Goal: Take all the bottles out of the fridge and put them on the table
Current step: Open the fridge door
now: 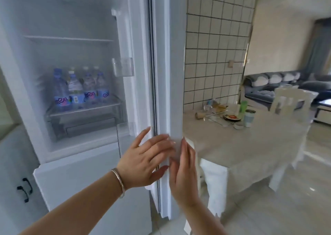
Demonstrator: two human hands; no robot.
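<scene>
With the fridge door (168, 91) open, both the left hand (143, 160) and right hand (182, 170) rest flat-fingered on its edge, holding nothing; all bottles (80, 89) remain shelved, none visibly on the bench (241, 145).

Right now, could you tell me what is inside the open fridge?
Water bottles stand clustered on one shelf of the fridge; the front ones hide how many stand behind. The shelf above looks bare.

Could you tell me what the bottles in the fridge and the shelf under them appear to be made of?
Bottles: apparently clear thin plastic, see-through above printed blue and purple labels, with coloured caps. Shelf: probably glass or clear plastic, glossy, with a pale front trim; blur leaves it open.
</scene>
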